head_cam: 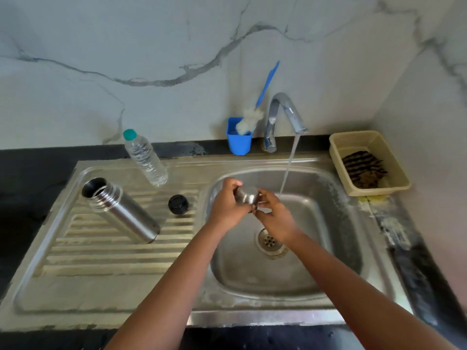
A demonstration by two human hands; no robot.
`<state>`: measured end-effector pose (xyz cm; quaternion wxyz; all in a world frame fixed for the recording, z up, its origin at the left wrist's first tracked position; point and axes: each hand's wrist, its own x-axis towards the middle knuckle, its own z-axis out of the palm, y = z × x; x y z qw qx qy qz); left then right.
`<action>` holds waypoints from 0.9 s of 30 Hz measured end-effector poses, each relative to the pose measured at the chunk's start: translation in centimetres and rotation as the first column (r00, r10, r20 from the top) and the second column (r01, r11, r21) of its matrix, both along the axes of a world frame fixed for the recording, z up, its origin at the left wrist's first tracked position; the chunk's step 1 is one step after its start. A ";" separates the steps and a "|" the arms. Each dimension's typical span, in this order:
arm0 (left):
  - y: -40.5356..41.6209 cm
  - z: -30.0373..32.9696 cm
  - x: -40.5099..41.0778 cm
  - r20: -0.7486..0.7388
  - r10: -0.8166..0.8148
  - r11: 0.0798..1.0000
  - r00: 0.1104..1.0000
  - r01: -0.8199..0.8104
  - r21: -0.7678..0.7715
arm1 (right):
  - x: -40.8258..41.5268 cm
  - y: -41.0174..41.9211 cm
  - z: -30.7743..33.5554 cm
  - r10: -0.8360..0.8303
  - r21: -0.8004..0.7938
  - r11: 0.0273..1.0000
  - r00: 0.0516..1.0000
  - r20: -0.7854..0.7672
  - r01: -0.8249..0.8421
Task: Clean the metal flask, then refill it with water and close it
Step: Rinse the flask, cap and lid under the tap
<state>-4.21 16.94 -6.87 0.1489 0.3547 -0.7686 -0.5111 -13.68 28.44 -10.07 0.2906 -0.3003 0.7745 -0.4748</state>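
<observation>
I am holding the flask's steel cup (246, 197) with both hands, left hand (226, 208) and right hand (274, 214), beside the tap stream (288, 170) for rinsing; the metal flask (121, 210) is lying uncapped on the drainboard (101, 256), draining.

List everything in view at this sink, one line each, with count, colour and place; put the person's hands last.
metal flask: 1, silver, open, standing on the draining board
black stopper: 1, black, on the draining board right of the flask
plastic bottle: 1, clear with teal cap, back of the draining board
metal cap: 1, silver, held over the sink basin
tap: 1, chrome, running, behind the basin
sink: 1, steel, centre
blue cup: 1, blue, left of the tap
bottle brush: 1, blue handle, white head, in the cup
basket: 1, beige, right counter, dark cloth inside
left hand: 1, gripping the cap
right hand: 1, gripping the cap
</observation>
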 end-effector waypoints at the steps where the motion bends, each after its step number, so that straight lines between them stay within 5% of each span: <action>1: 0.2 0.3 -1.8 -0.009 -0.023 0.999 1.000 0.023 0.045 | -1.2 0.6 0.1 -0.044 0.001 0.999 0.999 0.001 0.044; 5: 0.7 0.9 -7.7 -0.034 -0.029 0.967 0.999 0.037 0.251 | -5.2 2.0 0.9 -0.164 -0.004 0.986 0.986 -0.029 0.164; 11: 1.3 -0.2 -13.1 -0.064 0.090 0.797 0.994 -0.033 0.603 | -9.7 2.9 1.1 -0.222 -0.028 0.975 0.972 -0.075 0.220; 16: 2.7 -0.6 -14.3 -0.061 0.118 0.731 0.991 -0.045 0.681 | -10.8 3.1 1.5 -0.179 -0.080 0.981 0.983 -0.035 0.176; 23: 3.0 -0.3 -15.7 -0.055 0.057 0.743 0.997 -0.005 0.670 | -11.3 2.7 1.7 -0.186 -0.217 0.965 0.968 -0.168 0.148; 27: 3.2 -0.7 -16.2 -0.048 0.141 0.775 0.989 -0.080 0.627 | -11.6 2.2 1.9 -0.204 -0.244 0.953 0.977 -0.068 0.182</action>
